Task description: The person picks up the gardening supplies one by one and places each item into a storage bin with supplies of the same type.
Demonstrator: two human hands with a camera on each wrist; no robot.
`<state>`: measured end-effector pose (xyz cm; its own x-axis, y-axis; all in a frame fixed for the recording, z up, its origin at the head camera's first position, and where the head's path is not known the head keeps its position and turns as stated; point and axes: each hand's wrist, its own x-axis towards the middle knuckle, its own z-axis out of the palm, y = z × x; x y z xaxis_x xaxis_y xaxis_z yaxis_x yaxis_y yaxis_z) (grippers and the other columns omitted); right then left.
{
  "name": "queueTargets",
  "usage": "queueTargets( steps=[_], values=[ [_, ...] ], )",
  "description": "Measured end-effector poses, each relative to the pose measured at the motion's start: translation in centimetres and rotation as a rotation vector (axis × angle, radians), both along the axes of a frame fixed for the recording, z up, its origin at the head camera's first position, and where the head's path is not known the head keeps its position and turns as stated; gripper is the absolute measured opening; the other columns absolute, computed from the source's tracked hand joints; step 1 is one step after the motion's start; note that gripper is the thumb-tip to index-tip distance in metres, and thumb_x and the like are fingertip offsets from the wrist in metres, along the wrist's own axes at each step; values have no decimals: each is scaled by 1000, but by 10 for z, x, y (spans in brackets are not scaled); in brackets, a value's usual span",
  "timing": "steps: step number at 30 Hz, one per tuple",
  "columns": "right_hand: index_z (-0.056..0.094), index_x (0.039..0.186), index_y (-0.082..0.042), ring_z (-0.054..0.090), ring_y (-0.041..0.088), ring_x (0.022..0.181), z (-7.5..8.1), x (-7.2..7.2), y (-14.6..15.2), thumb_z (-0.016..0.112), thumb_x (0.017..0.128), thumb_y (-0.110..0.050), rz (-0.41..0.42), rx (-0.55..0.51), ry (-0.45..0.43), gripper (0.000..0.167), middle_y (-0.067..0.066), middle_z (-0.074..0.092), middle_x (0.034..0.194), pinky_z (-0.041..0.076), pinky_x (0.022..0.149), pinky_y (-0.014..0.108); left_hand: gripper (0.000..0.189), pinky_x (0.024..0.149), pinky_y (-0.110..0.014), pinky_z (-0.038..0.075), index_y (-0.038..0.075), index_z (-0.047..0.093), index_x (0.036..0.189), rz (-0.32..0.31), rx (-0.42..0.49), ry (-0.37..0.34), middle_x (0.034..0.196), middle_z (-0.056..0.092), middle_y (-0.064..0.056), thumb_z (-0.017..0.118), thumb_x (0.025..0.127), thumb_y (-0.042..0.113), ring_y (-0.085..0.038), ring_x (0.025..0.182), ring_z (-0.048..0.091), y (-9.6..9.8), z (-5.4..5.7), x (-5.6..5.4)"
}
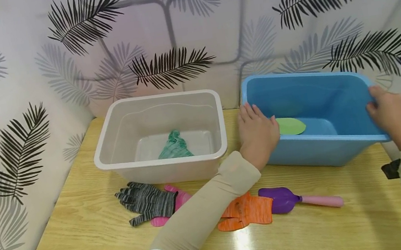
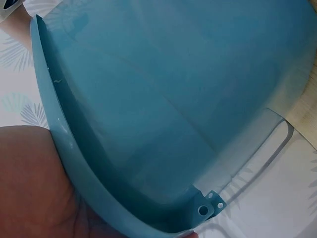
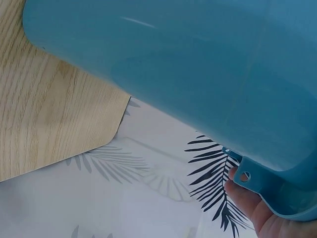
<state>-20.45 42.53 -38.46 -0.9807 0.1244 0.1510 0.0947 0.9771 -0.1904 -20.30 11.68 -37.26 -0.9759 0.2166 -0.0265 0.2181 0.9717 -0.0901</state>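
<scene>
Left hand (image 1: 258, 132) and right hand (image 1: 395, 115) grip blue bin (image 1: 312, 150) at opposite ends; even, level support likely best

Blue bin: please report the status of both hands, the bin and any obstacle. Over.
Left hand on left end, right hand gripping right end. Blue bin: green item inside. Scoop lying in front.
</scene>
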Motion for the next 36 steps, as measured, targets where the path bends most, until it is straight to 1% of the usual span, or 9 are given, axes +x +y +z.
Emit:
queueTargets(
  steps=[6, 9, 11, 13, 18, 21, 24, 29, 36],
  values=[
    [34, 134, 6, 48, 57, 90, 3, 1, -1, 46, 91, -3, 54, -13, -12, 45, 40, 47, 109, 38, 74, 65, 63, 111, -38, 19, 1, 30, 144, 10, 8, 32, 148, 27, -18, 11, 99, 42, -31, 137, 22, -4, 0, 6],
    [31, 138, 4, 45, 59, 96, 5, 2, -1, 46, 91, -4, 76, -20, -21, 50, 39, 45, 118, 36, 78, 67, 64, 110, -38, 21, 1, 33, 143, 17, 10, 47, 147, 30, -18, 13, 99, 43, -30, 136, 24, -5, 1, 10],
    [28, 141, 4, 44, 59, 99, 5, 2, -2, 46, 92, -4, 74, -27, -27, 53, 40, 43, 120, 35, 81, 67, 65, 110, -38, 23, 1, 34, 142, 18, 5, 56, 146, 31, -17, 13, 99, 44, -30, 136, 26, -7, 1, 11],
    [23, 144, 3, 41, 59, 105, 6, 2, -5, 45, 93, -5, 66, -31, -37, 57, 39, 39, 127, 32, 87, 67, 65, 109, -38, 24, 1, 34, 142, 21, -1, 62, 146, 32, -17, 13, 99, 44, -30, 136, 27, -8, 1, 12],
    [25, 143, 4, 41, 58, 106, 5, 1, -9, 46, 93, -6, 72, -32, -23, 55, 37, 39, 129, 32, 88, 67, 66, 110, -39, 23, 0, 34, 142, 20, 2, 54, 146, 32, -18, 13, 98, 45, -30, 136, 26, -13, 0, 13],
    [28, 141, 5, 43, 58, 104, 5, 0, -11, 46, 93, -6, 83, -30, -12, 53, 38, 41, 126, 33, 87, 67, 66, 110, -39, 22, 0, 34, 142, 17, 11, 52, 146, 32, -18, 13, 98, 45, -31, 136, 26, -16, 1, 13],
    [25, 143, 4, 40, 56, 112, 5, -1, -13, 45, 94, -8, 87, -41, -20, 54, 36, 38, 131, 29, 93, 65, 66, 110, -39, 23, -1, 34, 141, 16, 9, 59, 145, 32, -19, 13, 99, 44, -31, 135, 27, -20, 1, 14],
    [19, 145, 4, 27, 51, 126, 5, -1, -16, 43, 96, -11, 82, -67, -35, 56, 30, 24, 142, 19, 102, 59, 66, 109, -39, 24, -1, 37, 140, 20, 2, 75, 144, 34, -19, 14, 98, 44, -31, 135, 29, -24, 2, 17],
    [19, 145, 4, 26, 49, 127, 4, -2, -20, 43, 96, -11, 93, -71, -36, 56, 29, 22, 143, 18, 103, 58, 67, 110, -41, 22, -1, 40, 139, 33, -15, 96, 142, 37, -19, 15, 98, 46, -31, 134, 30, -27, 3, 21]
  ],
)
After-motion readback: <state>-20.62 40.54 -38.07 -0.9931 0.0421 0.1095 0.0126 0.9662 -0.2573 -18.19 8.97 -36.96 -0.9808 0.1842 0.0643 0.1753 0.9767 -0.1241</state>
